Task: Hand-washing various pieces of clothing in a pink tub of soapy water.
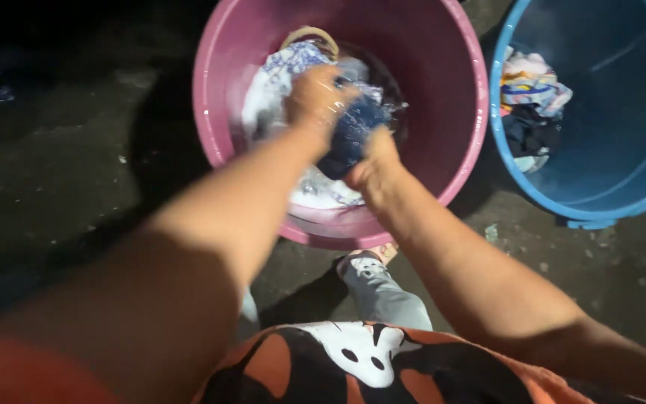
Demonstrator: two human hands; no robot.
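Observation:
A dark blue wet garment (353, 131) is bunched between both my hands over the pink basin (218, 127). My left hand (315, 93) grips its upper part and my right hand (371, 161) grips its lower part. The basin holds soapy water and other pale, patterned clothes (282, 67). A tan curved object (309, 34) sticks up at the basin's far side.
A blue tub (637, 142) stands to the right with a few crumpled clothes (532, 86) inside. The ground (61, 157) is dark wet concrete. My grey trouser leg and sandalled foot (371, 273) are just below the pink basin.

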